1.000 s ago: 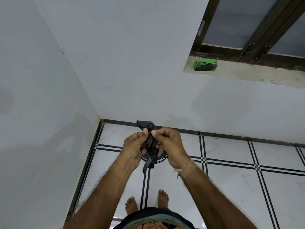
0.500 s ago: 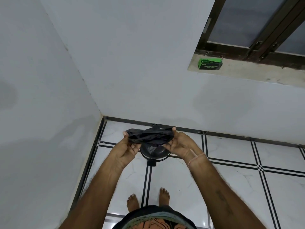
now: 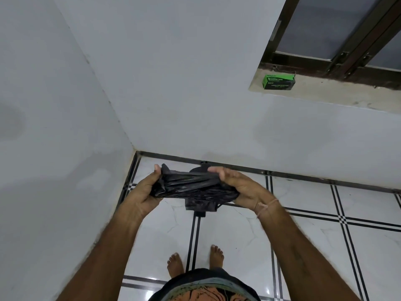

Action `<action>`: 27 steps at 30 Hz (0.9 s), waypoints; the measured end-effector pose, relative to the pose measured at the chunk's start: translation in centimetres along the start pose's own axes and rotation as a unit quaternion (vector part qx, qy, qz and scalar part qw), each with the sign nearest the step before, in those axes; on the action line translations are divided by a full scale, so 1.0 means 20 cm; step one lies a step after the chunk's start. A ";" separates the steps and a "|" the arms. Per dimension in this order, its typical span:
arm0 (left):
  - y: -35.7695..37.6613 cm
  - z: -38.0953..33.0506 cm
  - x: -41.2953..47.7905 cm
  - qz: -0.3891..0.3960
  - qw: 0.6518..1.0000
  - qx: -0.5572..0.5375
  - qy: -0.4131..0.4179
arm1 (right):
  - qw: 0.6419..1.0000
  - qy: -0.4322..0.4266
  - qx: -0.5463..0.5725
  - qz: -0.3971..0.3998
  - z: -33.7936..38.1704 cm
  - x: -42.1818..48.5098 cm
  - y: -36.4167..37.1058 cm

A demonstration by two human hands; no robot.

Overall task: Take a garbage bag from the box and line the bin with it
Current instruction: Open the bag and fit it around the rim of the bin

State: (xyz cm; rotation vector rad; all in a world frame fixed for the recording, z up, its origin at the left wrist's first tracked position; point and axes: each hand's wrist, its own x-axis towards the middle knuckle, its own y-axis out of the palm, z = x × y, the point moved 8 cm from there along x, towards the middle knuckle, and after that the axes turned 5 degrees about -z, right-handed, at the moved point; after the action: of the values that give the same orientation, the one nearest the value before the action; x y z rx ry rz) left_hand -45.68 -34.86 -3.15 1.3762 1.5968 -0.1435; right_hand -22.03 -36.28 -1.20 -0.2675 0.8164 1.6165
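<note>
A crumpled black garbage bag [image 3: 191, 187] is stretched sideways between my two hands, above the floor. My left hand [image 3: 145, 190] grips its left end and my right hand [image 3: 240, 187] grips its right end. Directly beneath the bag stands a small black bin [image 3: 200, 206] on the tiled floor; the bag and my hands hide most of it. The green garbage bag box [image 3: 278, 82] lies on the window sill at the upper right, well away from both hands.
White walls meet in a corner on the left. The window sill [image 3: 338, 96] and a dark window frame [image 3: 351, 53] are at the upper right. My bare feet [image 3: 195, 261] stand on the white tiled floor [image 3: 303, 213] with black lines, just behind the bin.
My hands have pulled apart, drawing the bunched bag out from a narrow hanging wad into a wide horizontal band over the bin.
</note>
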 end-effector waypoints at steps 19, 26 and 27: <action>-0.30 -0.04 0.11 -0.102 0.986 -0.127 0.039 | 0.974 -0.047 0.108 -0.192 -0.13 0.16 -0.39; -0.21 0.03 0.11 -0.083 0.996 -0.026 0.029 | 0.975 -0.062 0.000 -0.212 -0.09 0.22 -0.32; -0.18 0.01 0.11 -0.091 0.995 0.012 0.045 | 0.974 -0.077 -0.052 -0.208 -0.05 0.22 -0.27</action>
State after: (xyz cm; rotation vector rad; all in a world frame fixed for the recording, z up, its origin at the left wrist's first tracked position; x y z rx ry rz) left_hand -48.25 -34.69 -6.59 1.2697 1.8015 -0.2129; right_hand -18.29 -33.43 -6.41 -0.3573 0.5166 1.2676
